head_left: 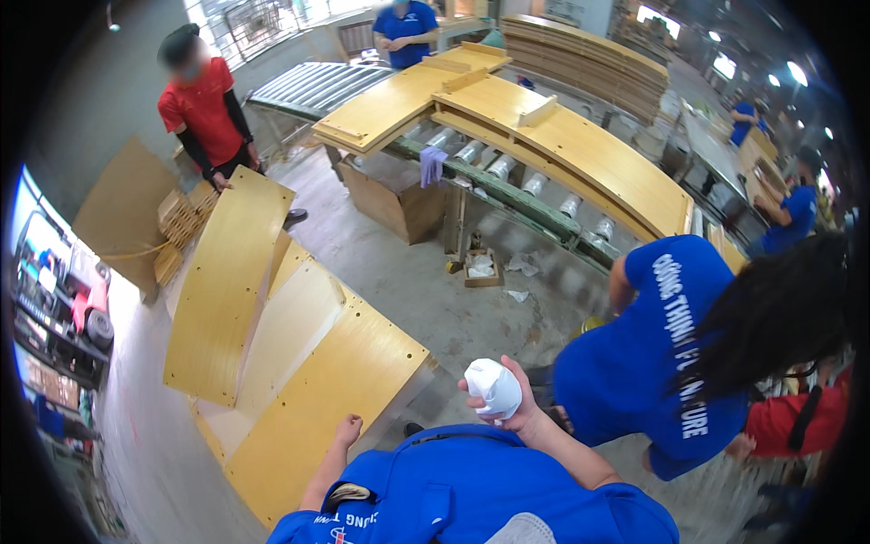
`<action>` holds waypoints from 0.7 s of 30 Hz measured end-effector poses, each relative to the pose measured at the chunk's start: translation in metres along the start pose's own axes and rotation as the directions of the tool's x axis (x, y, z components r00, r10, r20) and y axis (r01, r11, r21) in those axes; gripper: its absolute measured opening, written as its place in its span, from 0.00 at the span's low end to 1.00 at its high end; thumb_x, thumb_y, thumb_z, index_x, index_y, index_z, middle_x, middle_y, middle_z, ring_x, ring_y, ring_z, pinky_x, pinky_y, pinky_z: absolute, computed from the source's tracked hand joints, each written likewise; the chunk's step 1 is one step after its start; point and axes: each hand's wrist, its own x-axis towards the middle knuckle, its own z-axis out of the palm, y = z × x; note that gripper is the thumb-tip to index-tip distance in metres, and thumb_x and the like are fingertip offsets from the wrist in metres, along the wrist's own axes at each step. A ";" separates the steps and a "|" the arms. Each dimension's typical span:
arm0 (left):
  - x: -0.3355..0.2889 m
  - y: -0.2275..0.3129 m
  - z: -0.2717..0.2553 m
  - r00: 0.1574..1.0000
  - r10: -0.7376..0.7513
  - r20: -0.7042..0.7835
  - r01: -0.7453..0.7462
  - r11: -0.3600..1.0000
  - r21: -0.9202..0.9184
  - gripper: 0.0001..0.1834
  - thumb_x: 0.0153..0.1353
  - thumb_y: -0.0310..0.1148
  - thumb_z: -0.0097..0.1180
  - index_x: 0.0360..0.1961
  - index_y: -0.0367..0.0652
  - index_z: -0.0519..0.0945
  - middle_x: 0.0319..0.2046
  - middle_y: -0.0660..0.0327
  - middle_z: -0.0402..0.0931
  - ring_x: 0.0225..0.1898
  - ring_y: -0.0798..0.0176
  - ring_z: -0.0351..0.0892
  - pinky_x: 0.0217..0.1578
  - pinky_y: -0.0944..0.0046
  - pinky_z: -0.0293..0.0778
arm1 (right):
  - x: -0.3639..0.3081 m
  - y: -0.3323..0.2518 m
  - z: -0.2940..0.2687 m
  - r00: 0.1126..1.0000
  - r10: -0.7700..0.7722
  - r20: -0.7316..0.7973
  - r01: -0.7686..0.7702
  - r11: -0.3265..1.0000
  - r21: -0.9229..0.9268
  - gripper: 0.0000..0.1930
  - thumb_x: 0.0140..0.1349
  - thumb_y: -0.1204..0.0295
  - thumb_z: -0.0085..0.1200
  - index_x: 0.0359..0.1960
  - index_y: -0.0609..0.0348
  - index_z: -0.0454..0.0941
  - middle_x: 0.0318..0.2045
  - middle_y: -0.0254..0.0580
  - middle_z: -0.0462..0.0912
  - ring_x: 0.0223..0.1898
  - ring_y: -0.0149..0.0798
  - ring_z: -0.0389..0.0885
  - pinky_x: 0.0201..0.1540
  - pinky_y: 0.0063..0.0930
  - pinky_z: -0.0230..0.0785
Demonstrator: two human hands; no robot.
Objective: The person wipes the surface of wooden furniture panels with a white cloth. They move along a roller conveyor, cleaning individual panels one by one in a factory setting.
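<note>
My right hand (521, 399) is wrapped round a crumpled white wad (494, 390), which looks like cloth or paper, in front of my chest. My left hand (347, 430) is curled closed above the near yellow wooden panel (317, 399); whatever its fingers may hold is hidden. That panel has small holes along its end and lies on a stack with a paler board (294, 322). Another long yellow panel (217, 290) lies tilted across the stack's left side. A person in a red shirt (213, 113) grips its far end.
Across the floor stands a roller conveyor (535, 195) bearing long yellow panels (580, 131). A purple cloth (432, 165) hangs from its side. Close on my right a person in a blue shirt (634, 363) bends over. A small box (483, 268) with white scraps sits on the floor.
</note>
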 end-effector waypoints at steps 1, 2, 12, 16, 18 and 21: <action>0.011 0.004 -0.006 1.000 0.030 0.006 -0.030 1.000 0.007 0.20 0.57 0.41 0.52 0.46 0.40 0.78 0.35 0.51 0.81 0.32 0.58 0.82 0.37 0.60 0.76 | 0.001 0.006 -0.003 0.999 -0.033 0.006 0.033 0.999 0.017 0.31 0.63 0.43 0.39 0.54 0.57 0.70 0.47 0.53 0.75 0.29 0.42 0.74 0.13 0.26 0.65; 0.022 0.004 -0.018 0.997 0.070 0.017 -0.070 0.997 0.021 0.19 0.58 0.41 0.51 0.46 0.40 0.78 0.34 0.52 0.81 0.31 0.59 0.81 0.36 0.60 0.76 | 0.006 0.011 -0.003 0.998 -0.054 0.034 0.053 0.998 0.035 0.31 0.63 0.43 0.39 0.54 0.57 0.71 0.47 0.53 0.75 0.29 0.42 0.73 0.13 0.26 0.64; 0.084 0.108 -0.036 0.782 0.346 0.518 -0.103 0.892 -0.440 0.18 0.67 0.42 0.45 0.50 0.41 0.75 0.40 0.60 0.78 0.37 0.66 0.77 0.40 0.66 0.73 | 0.011 0.031 -0.004 0.965 -0.262 0.028 0.259 0.962 0.082 0.29 0.63 0.44 0.40 0.52 0.57 0.72 0.44 0.52 0.75 0.31 0.39 0.72 0.15 0.24 0.61; -0.030 0.279 -0.080 0.286 0.793 0.538 -0.394 0.610 -0.688 0.19 0.67 0.39 0.46 0.51 0.38 0.75 0.39 0.59 0.77 0.42 0.68 0.74 0.46 0.66 0.70 | -0.001 0.026 -0.002 0.920 -0.388 -0.053 0.391 0.911 0.127 0.28 0.63 0.45 0.41 0.52 0.55 0.71 0.45 0.54 0.74 0.32 0.40 0.71 0.17 0.23 0.61; -0.096 0.333 -0.121 0.018 0.899 0.437 -0.400 0.407 -0.821 0.22 0.65 0.43 0.50 0.52 0.37 0.75 0.40 0.57 0.77 0.44 0.64 0.73 0.47 0.64 0.68 | 0.010 0.014 0.010 0.894 -0.406 -0.189 0.422 0.905 0.058 0.28 0.63 0.46 0.41 0.53 0.56 0.70 0.44 0.53 0.74 0.32 0.39 0.70 0.17 0.22 0.61; -0.147 0.394 -0.144 -0.519 0.845 0.128 -0.228 0.007 -0.974 0.30 0.64 0.50 0.49 0.52 0.32 0.74 0.42 0.53 0.75 0.47 0.55 0.73 0.50 0.59 0.66 | 0.013 -0.005 0.018 0.926 -0.374 -0.048 0.376 0.924 0.065 0.29 0.63 0.46 0.41 0.53 0.59 0.69 0.43 0.51 0.74 0.32 0.38 0.70 0.16 0.21 0.60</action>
